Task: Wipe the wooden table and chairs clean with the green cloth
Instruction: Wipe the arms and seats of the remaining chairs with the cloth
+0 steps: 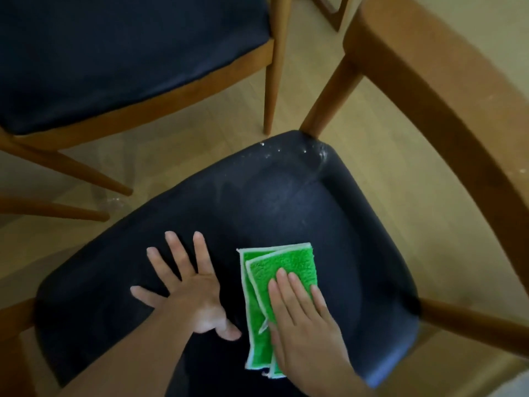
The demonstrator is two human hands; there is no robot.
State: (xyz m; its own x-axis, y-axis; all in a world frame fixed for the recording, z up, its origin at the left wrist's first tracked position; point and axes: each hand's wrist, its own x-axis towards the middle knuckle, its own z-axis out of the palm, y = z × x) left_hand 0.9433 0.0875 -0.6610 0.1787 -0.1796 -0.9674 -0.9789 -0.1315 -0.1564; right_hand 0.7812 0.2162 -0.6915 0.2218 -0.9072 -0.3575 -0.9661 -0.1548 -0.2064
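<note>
- The floor is pale wood, and two chairs stand on it, close together.
- The near chair has a curved wooden back rail and a dark seat; that seat carries both hands and the cloth.
- A second chair with the same dark padding stands just beyond the seat's far edge.
- The right hand lies flat on the cloth, fingers straight and pressed together.
- The left hand rests on the bare seat beside the cloth, fingers spread wide.
- The green cloth is folded, near the seat's front edge.
- White crumbs dot the far corner by the back post.
- The risk, as I see it: a hard sweep could push those crumbs onto the floor, or the folded cloth could slide open under the flat palm.
</note>
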